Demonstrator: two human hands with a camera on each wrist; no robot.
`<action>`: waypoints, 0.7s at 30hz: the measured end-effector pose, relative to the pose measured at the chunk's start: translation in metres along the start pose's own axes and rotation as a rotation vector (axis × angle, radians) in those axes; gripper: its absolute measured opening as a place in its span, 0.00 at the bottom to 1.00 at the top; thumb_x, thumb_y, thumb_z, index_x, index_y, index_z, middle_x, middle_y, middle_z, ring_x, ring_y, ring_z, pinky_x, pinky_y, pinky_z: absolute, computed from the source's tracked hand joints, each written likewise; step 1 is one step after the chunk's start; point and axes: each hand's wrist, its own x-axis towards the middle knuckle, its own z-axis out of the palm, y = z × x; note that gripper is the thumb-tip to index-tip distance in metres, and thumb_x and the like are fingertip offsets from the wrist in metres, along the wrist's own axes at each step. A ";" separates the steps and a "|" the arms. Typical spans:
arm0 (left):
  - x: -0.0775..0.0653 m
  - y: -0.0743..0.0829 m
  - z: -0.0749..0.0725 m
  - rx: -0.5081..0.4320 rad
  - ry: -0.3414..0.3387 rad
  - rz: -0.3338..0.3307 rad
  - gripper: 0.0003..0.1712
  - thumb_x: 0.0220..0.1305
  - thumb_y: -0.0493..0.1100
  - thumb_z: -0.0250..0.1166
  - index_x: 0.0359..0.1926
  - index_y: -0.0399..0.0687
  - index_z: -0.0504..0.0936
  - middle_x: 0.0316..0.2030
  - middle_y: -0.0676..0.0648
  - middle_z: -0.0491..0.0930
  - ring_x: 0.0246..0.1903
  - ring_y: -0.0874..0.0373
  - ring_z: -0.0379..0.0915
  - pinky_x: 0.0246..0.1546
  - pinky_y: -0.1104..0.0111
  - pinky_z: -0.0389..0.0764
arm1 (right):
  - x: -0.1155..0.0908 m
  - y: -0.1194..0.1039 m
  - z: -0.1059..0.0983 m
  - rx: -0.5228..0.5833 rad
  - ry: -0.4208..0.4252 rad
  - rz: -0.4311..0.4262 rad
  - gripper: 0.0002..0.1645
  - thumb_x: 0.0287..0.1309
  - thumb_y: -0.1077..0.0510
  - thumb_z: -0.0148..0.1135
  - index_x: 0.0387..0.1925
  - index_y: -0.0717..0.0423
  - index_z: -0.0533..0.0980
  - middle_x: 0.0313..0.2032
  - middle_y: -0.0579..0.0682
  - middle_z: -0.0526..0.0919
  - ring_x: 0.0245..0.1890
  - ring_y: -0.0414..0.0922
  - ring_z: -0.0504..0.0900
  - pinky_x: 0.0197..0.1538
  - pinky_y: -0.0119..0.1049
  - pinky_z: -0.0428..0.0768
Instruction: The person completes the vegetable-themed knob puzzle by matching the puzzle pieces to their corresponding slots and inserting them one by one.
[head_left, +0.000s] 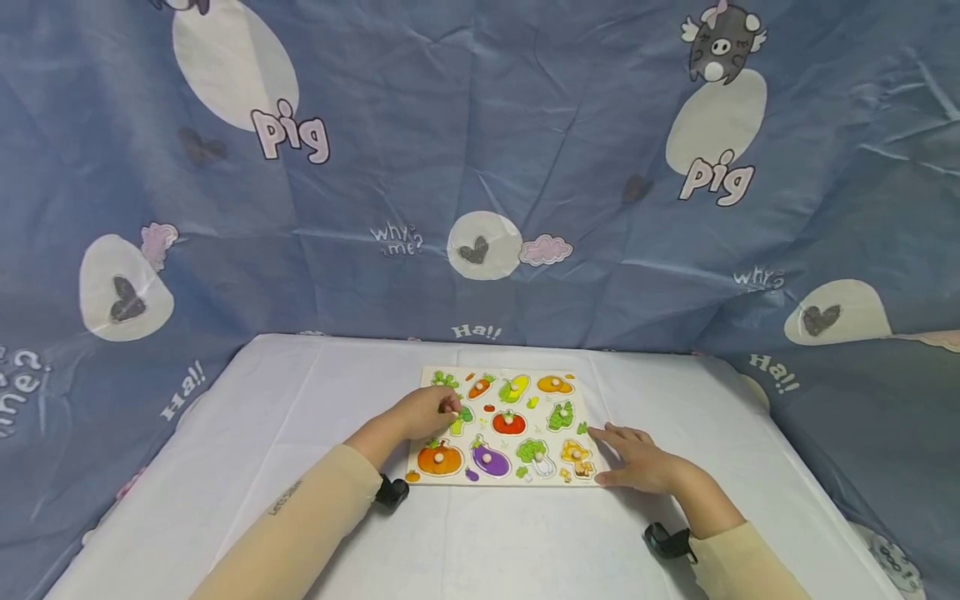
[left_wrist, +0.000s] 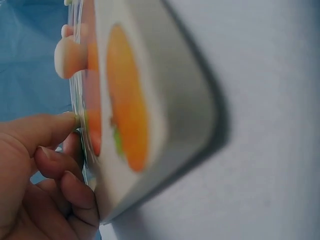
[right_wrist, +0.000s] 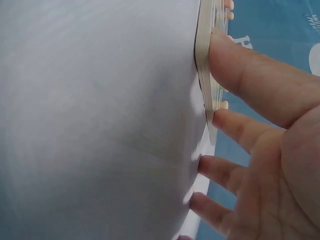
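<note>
A wooden vegetable puzzle board [head_left: 450,479] lies on the white table, its knobbed pieces in their spots. My left hand [head_left: 429,414] reaches over the board's left side, fingers curled, thumb and fingertips pinching at the broccoli piece [head_left: 457,427], which they partly cover. Just in front of that hand is the pumpkin piece [head_left: 440,460], with a round knob [left_wrist: 65,57] standing out in the left wrist view. On the right, my right hand [head_left: 637,462] rests with spread fingers at the board's edge. Its thumb [right_wrist: 240,67] touches the board's rim; some other fingertips are on the tablecloth.
Other pieces include a tomato [head_left: 509,424], an eggplant [head_left: 491,460], a cabbage [head_left: 536,457], mushrooms [head_left: 577,457] and corn [head_left: 514,388]. A blue patterned curtain [head_left: 480,167] hangs behind and beside the white-covered table [head_left: 510,542]. Each wrist wears a black camera band [head_left: 392,493].
</note>
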 end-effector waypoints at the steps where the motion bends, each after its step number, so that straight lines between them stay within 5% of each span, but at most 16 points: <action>1: 0.000 0.000 0.000 -0.003 -0.001 0.002 0.03 0.71 0.41 0.64 0.39 0.48 0.80 0.31 0.53 0.74 0.33 0.59 0.69 0.41 0.63 0.73 | 0.000 0.000 0.000 -0.003 -0.001 0.001 0.53 0.53 0.38 0.72 0.75 0.48 0.61 0.75 0.66 0.53 0.72 0.71 0.49 0.63 0.76 0.56; 21: -0.003 0.000 0.000 -0.016 -0.004 -0.021 0.02 0.70 0.41 0.63 0.42 0.49 0.80 0.33 0.53 0.75 0.35 0.59 0.70 0.45 0.62 0.74 | 0.002 0.001 0.002 -0.023 -0.004 0.022 0.54 0.52 0.37 0.72 0.76 0.47 0.61 0.76 0.65 0.52 0.73 0.69 0.48 0.63 0.75 0.57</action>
